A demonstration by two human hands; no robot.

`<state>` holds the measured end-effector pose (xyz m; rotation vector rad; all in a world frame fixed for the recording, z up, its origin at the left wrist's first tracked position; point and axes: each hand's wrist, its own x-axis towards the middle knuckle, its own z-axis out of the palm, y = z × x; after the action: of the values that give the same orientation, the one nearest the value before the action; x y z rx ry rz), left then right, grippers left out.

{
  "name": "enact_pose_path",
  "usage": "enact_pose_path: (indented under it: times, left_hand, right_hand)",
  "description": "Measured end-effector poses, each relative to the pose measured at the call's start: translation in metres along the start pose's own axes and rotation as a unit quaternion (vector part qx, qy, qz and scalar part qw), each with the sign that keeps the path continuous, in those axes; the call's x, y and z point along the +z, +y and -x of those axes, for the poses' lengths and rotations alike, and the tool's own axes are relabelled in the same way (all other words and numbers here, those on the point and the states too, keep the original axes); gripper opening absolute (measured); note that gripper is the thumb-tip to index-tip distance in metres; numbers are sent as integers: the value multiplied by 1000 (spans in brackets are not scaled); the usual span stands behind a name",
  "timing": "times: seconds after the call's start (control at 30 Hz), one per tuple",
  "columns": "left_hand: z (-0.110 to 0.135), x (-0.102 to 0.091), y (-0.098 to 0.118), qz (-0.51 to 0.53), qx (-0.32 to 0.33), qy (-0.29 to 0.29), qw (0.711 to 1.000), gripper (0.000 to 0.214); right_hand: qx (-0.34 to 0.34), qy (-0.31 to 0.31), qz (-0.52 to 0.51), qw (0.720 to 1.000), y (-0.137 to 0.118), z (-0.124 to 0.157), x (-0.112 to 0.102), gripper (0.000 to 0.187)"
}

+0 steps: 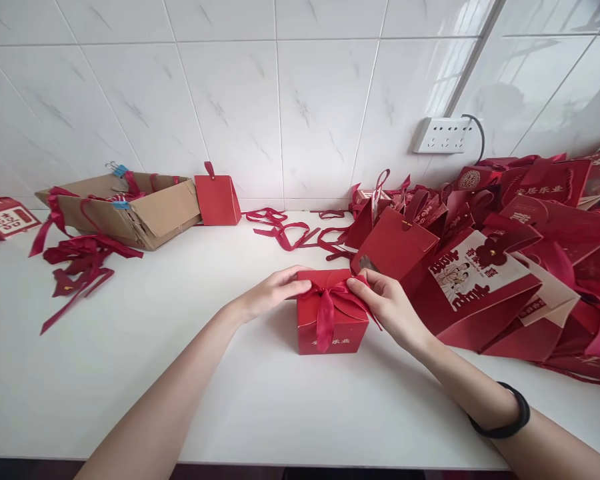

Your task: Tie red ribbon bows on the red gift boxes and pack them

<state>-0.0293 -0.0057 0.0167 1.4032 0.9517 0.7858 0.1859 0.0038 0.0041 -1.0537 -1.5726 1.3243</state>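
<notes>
A red gift box (330, 339) stands upright on the white table, its lid flaps folded over the top. A dark red ribbon (325, 320) is tied in a bow on the lid, one tail hanging down the front over gold lettering. My left hand (270, 292) is closed at the box's top left edge, its thumb on the left end of the bow; the other fingers are partly hidden behind the box. On the other side, my right hand (387, 303) pinches the right loop of the bow between thumb and fingers, with another ribbon tail hanging below it.
Many red gift boxes and bags (485, 287) are heaped on the right. A cardboard box (165, 207) with ribbons is at the back left, loose ribbons (83, 257) before it. Behind are a red bag (217, 200), more ribbon strips (287, 237) and a wall power strip (441, 135).
</notes>
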Motion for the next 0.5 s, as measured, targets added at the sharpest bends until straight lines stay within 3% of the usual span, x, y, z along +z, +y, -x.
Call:
enact_pose_path:
  times: [0.27, 0.5]
  left_hand:
    - [-1, -3, -3, -32, -20, 87, 996, 38]
    - [10, -4, 7, 5, -61, -6, 998, 65]
  right_hand:
    - [55, -96, -81, 991, 6, -1, -10, 38]
    - [63, -106, -29, 992, 0, -1, -13, 41]
